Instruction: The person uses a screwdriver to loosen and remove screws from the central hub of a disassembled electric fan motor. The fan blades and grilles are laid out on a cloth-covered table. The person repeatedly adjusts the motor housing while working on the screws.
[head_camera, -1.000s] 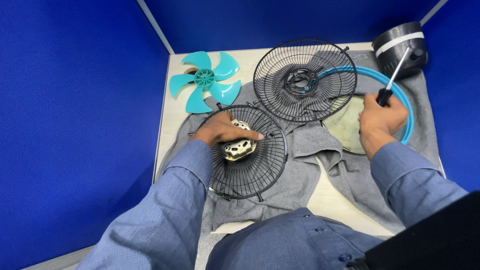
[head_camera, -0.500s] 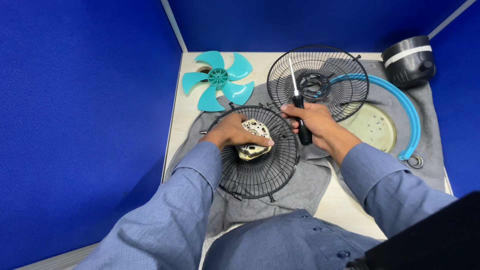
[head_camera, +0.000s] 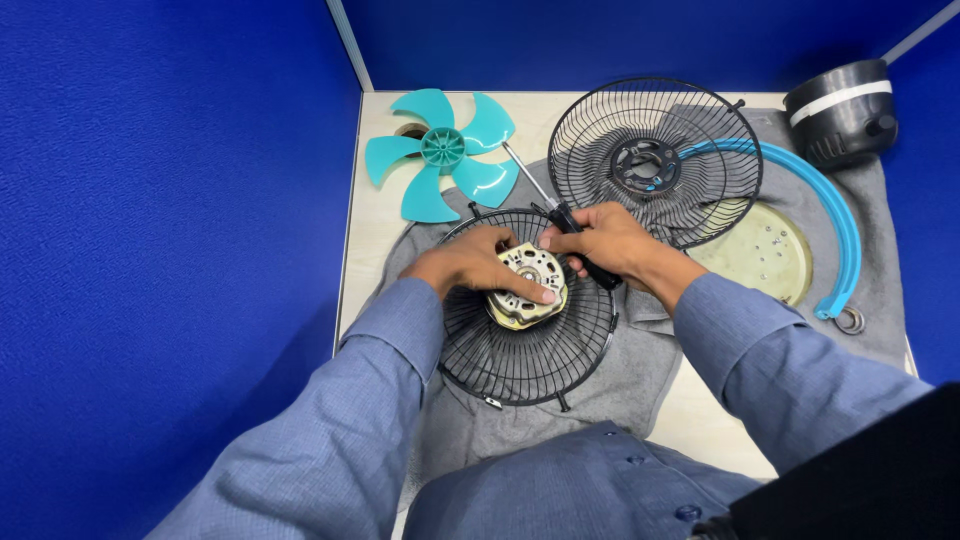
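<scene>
Two hands at work — left hand presses the fan motor into the black grille beneath; right hand clenches the screwdriver beside it. Motor looks heavy, rigid — best gripped by its rim.

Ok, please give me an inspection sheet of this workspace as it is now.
Surface: pale table, grey cloth over most of it.
Job's things: fan motor sits in the near black fan guard; screwdriver beside it.
Clutter: teal fan blade, second fan guard, blue rim ring, round yellowish plate, black housing.
Grips: left hand on the motor; right hand grips the screwdriver.
Cables: nothing seen.
Surroundings: blue partition walls.
</scene>
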